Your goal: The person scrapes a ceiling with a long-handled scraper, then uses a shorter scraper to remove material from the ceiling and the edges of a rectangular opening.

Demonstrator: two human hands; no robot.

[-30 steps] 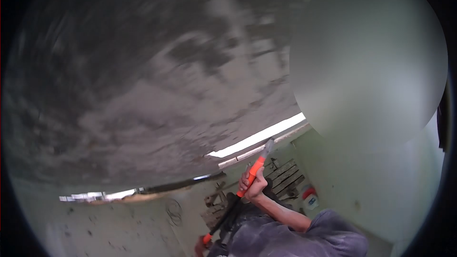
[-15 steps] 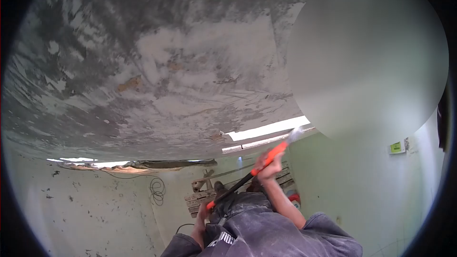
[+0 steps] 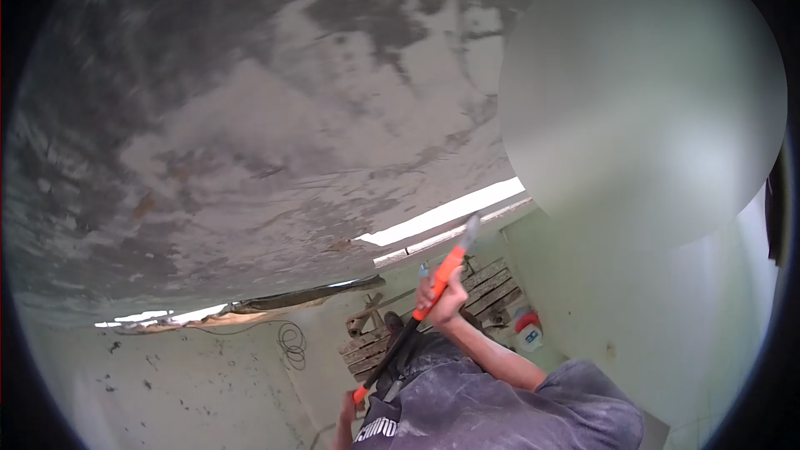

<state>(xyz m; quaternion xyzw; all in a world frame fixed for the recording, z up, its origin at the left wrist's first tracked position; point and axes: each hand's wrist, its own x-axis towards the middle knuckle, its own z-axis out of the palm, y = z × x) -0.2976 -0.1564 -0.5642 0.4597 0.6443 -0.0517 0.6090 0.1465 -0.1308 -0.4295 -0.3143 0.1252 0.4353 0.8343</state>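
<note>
1. Around the upper orange section of a long-handled scraper (image 3: pixel 403 338), the fingers of the right hand (image 3: pixel 442 298) are closed, the hand lying just below the metal blade end.
2. At the lower orange tip of the handle, the left hand (image 3: pixel 347 407) is wrapped on the scraper; its separate fingers are too small to make out.
3. Between the two hands runs the black shaft, tilted, with the blade (image 3: pixel 472 232) uppermost and overlapping the pale ledge (image 3: pixel 451 239) in view; whether they touch, I cannot tell.
4. Beyond the right hand, a bare forearm (image 3: pixel 493 358) leads to the sleeve of a dusty grey-purple T-shirt (image 3: pixel 517 412), which has white lettering near the left forearm (image 3: pixel 342 435).
5. Past the shaft, a dark shoe (image 3: pixel 392 320) shows against a wooden slatted platform (image 3: pixel 487 291), whose boards are pale and worn.
6. Beside the platform, near the pale green wall (image 3: pixel 583 308), is a red and white container (image 3: pixel 529 333).
7. Farther out, a loose coil of cable (image 3: pixel 292 347) hangs against the left wall (image 3: pixel 200 379), which is marked with dark chips.
8. Above everything spreads a patchy grey and off-white ceiling (image 3: pixel 292 125), with a bright strip-shaped opening (image 3: pixel 446 212) along its edge; a blurred disc hides the upper right.
</note>
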